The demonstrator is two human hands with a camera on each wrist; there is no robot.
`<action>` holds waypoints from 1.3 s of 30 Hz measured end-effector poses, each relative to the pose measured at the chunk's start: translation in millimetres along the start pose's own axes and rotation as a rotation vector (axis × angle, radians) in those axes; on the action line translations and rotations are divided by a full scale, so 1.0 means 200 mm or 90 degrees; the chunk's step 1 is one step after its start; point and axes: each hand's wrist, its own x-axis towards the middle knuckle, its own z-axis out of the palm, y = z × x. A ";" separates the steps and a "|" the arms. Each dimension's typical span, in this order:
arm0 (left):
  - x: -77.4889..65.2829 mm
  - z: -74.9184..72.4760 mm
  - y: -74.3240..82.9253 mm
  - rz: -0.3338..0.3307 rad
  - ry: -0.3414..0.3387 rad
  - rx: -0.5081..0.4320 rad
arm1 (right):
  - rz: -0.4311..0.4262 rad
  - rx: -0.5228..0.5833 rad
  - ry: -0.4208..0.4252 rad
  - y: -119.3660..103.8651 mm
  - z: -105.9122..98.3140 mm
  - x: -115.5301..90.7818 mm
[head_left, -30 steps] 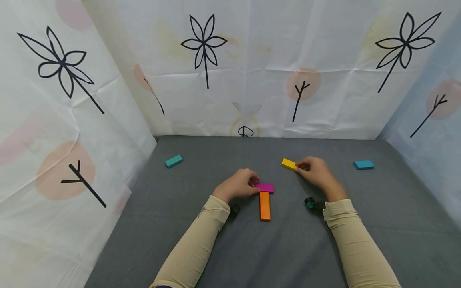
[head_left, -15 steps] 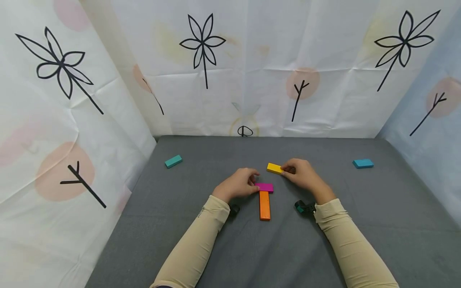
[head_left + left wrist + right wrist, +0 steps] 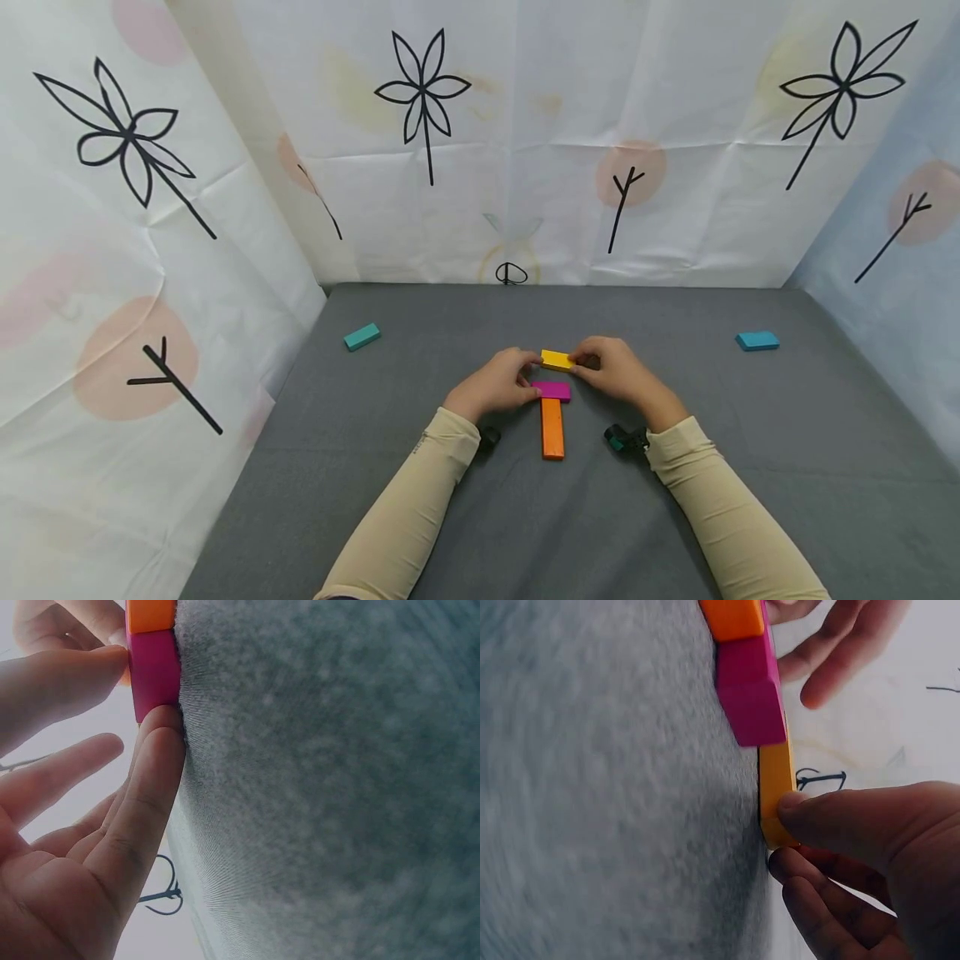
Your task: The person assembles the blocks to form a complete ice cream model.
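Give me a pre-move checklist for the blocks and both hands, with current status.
1. Right hand grip on yellow block: ok, thumb and fingers pinch its right end.
2. Left hand at magenta block: ok, thumb touches its left end.
3. Orange block against magenta block: ok, its far end meets the near side.
4. Yellow block against magenta block, if contact is wanted: not ok, a strip of gray cloth shows between them in the head view.
5. Yellow block flat on the gray cloth: cannot tell.
6. Teal block and blue block out of the way: ok, well off to either side.
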 end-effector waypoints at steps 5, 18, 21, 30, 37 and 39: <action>0.00 0.00 0.00 -0.001 0.007 0.013 | -0.011 0.004 -0.012 -0.02 0.00 0.00; 0.01 0.02 -0.02 0.017 0.006 0.030 | -0.009 0.025 -0.030 -0.04 0.02 -0.01; 0.01 0.02 -0.02 0.020 0.006 0.028 | -0.014 0.024 -0.030 -0.04 0.01 -0.01; 0.01 0.01 -0.01 0.030 0.000 0.024 | -0.022 0.026 -0.032 -0.05 0.02 0.00; 0.01 0.01 -0.01 0.025 0.000 0.020 | -0.020 0.025 -0.039 -0.05 0.02 0.00; 0.01 0.01 -0.01 0.025 0.001 0.019 | -0.019 0.027 -0.040 -0.06 0.01 0.00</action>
